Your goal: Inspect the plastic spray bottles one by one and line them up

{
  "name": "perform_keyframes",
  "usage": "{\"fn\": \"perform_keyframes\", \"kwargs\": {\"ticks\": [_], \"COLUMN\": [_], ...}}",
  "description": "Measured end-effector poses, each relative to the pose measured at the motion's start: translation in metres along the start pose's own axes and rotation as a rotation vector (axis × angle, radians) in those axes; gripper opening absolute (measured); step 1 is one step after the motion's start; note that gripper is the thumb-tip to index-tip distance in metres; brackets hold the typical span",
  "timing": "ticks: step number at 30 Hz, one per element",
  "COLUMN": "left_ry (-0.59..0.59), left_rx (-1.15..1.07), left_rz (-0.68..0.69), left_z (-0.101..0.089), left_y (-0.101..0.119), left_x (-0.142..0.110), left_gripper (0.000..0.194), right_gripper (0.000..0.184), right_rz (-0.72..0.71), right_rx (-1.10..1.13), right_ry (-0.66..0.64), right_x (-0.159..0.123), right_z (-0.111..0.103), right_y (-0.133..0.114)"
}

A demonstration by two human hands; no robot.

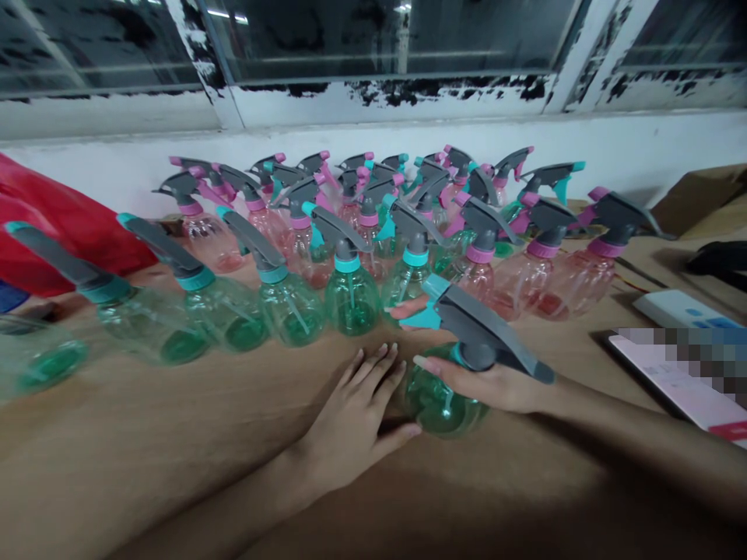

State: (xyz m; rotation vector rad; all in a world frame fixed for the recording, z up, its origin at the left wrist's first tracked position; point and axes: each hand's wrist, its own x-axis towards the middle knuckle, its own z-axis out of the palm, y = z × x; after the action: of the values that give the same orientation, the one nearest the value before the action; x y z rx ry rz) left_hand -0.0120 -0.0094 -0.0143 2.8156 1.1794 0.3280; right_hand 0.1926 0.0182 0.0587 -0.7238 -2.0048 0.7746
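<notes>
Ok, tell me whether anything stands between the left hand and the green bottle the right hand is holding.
Nothing visible stands between the left hand and the lower part of the green bottle; whether they touch, I cannot tell. Higher up, the thumb of the right hand lies across the bottle's near side.

1. Rounded green plastic spray bottle (435,400), near: looks clear, glossy; its long grey plastic trigger head (482,320) looks matt.
2. Flat brown wooden-looking tabletop (204,420): appears smooth.
3. Draped red plastic-like sheet (58,222), left: softly shiny.
4. White painted window frame (315,109), far: rough, flaking.
</notes>
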Motion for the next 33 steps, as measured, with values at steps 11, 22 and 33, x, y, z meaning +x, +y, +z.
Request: {"fn": "perform_keyframes", "kwargs": {"ticks": [11,22,33], "left_ry": [0.004,-0.017,-0.023], "left_rx": [0.019,0.022,0.029], "left_rz": [0.0,-0.004,0.002], "left_z": [0.0,-0.0009,-0.0005], "left_y": [0.0003,0.0005,0.0002], "left_x": [-0.0005,0.0,0.0], "left_gripper": [0.063,0.065,0.065], "right_gripper": [0.046,0.049,0.05], "right_rz": [0.001,-0.022,0.019], "right_rx": [-0.041,-0.022,-0.031], "right_ry": [-0.034,-0.033,-0.017], "right_x": [0.0004,0.0002,-0.001], "right_z": [-0.0014,-0.0014,0.0], "right_y": [0.004,0.005,0.0021]}}
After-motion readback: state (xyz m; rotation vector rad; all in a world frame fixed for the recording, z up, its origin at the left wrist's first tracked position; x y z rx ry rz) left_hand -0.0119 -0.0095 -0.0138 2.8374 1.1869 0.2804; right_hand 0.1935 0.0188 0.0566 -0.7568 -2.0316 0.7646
